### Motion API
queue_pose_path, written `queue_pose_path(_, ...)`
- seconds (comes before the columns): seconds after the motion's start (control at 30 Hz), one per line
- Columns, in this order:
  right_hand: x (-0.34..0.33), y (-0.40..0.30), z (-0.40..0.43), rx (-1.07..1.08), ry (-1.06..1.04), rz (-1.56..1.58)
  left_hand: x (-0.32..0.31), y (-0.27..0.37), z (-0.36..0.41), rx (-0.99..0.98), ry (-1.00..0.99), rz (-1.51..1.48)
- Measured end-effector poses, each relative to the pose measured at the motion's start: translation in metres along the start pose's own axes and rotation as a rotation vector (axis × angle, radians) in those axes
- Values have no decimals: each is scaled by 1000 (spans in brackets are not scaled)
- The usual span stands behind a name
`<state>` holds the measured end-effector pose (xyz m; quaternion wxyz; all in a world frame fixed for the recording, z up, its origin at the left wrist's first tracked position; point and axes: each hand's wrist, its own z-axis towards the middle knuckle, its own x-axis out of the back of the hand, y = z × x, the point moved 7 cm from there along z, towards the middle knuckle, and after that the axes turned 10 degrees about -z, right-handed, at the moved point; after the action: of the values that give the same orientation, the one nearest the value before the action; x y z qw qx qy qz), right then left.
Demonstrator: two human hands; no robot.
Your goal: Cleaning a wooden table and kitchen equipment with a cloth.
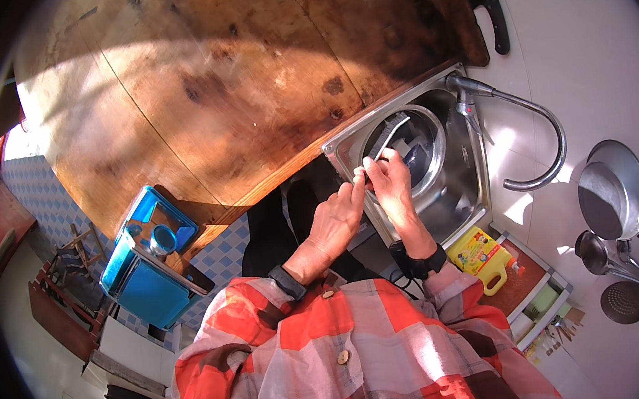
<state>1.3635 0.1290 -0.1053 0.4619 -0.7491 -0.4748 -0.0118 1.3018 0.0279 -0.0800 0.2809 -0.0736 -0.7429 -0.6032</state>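
My right hand (390,184) is shut on the handle end of a scrubbing brush (391,133) with dark bristles, held over the near rim of a steel sink. My left hand (339,212) meets it at that end, its fingertips touching or pinching something too small to make out. Beneath the brush, a round metal basin (439,153) stands in the sink (464,208); dark and pale items lie inside it, partly hidden. A curved metal faucet (554,125) rises at the sink's right side.
A wooden table (218,105) adjoins the sink, with a blue container (154,279) at its near left corner. A yellow jug (482,261) lies right of the sink on a reddish surface. A frying pan (613,188) and a skimmer (625,302) hang at right. A black-handled knife (499,26) is beyond the faucet.
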Motion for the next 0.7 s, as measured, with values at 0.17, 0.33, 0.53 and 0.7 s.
queue_pose_path(0.17,-3,-11,-5,27,-54,31,15,-16,6,58,27,42)
queue_pose_path(0.33,-8,1,-9,75,-116,11,36,-54,5,124,65,101)
queue_pose_path(0.53,4,25,-17,-23,-146,26,58,-61,55,98,86,192)
queue_pose_path(0.7,10,25,-17,32,-95,92,58,-70,60,23,-5,108)
